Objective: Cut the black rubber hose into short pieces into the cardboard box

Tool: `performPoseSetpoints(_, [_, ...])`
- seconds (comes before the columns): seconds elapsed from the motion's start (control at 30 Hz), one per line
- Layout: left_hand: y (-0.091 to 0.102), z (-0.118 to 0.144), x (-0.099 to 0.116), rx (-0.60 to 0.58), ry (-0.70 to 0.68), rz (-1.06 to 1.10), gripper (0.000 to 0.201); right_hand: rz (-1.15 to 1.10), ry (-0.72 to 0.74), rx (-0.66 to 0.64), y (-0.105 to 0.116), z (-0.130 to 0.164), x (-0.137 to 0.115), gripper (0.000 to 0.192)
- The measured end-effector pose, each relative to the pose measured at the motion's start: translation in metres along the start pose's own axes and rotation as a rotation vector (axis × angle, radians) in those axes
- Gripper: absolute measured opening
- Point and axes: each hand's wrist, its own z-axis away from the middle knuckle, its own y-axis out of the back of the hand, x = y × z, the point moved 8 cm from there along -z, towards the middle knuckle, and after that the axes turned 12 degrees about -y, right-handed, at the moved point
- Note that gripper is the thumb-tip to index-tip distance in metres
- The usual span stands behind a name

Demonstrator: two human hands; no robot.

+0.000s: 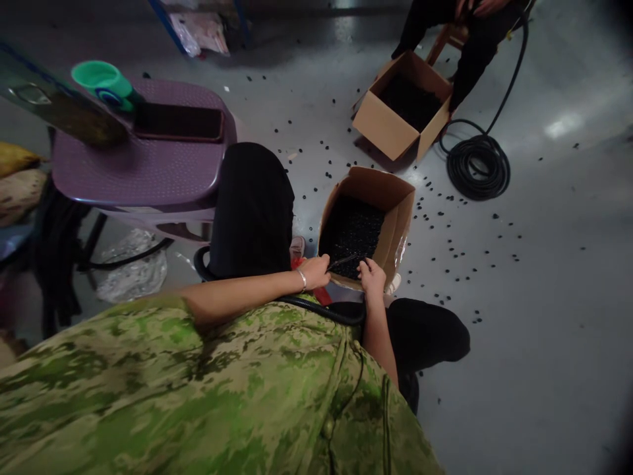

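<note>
I sit with an open cardboard box point(395, 218) between my knees, filled with small black pieces point(353, 231). My left hand point(315, 270) is closed around a red-handled cutting tool point(341, 262) whose dark jaws reach over the box's near edge. My right hand point(372, 276) rests on the near rim and pinches something small and dark at the tool's tip; what it is I cannot make out. A black hose point(316, 309) runs across my lap under both forearms.
A purple plastic stool point(143, 171) with a green cup point(101, 80) stands at left. A second box point(390, 125) sits farther off beside another person's legs point(475, 46). A coiled black hose point(477, 165) lies at right. Black bits litter the grey floor point(544, 264).
</note>
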Motion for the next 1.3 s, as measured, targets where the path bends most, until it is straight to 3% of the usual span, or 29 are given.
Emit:
performPoseSetpoints(0.23, [-0.005, 0.0, 0.007, -0.014, -0.012, -0.031, 0.027, 0.312, 0.249, 0.228, 0.019, 0.024, -0.032, 0.036])
performPoseSetpoints(0.53, [-0.006, -0.001, 0.008, -0.022, -0.001, -0.059, 0.028, 0.42, 0.3, 0.175, 0.006, 0.028, -0.038, 0.033])
performPoseSetpoints(1.07, [-0.005, -0.004, 0.007, -0.009, -0.012, -0.049, 0.029, 0.628, 0.365, 0.211, -0.005, 0.043, -0.047, 0.032])
performPoseSetpoints(1.3, [-0.004, -0.005, 0.007, 0.019, -0.049, -0.098, 0.028, 0.612, 0.362, 0.201, -0.007, 0.041, -0.045, 0.031])
